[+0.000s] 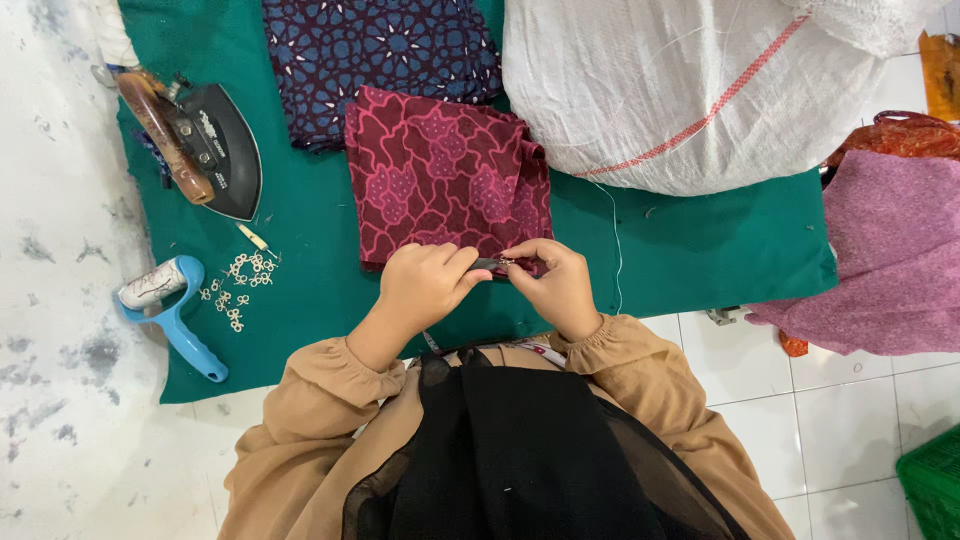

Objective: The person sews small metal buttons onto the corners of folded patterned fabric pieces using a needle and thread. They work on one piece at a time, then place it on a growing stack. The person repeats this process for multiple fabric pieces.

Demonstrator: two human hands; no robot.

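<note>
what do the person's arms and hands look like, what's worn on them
Both arms are covered by long, loose tan-brown sleeves gathered into elastic cuffs at the wrists. The left hand and right hand are bare: no gloves, and no rings or watch that can be made out. A sheer black scarf hangs down between the sleeves.

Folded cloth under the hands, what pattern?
Maroon cloth with pink wavy, scale-like print; clearest in the head view.
</note>
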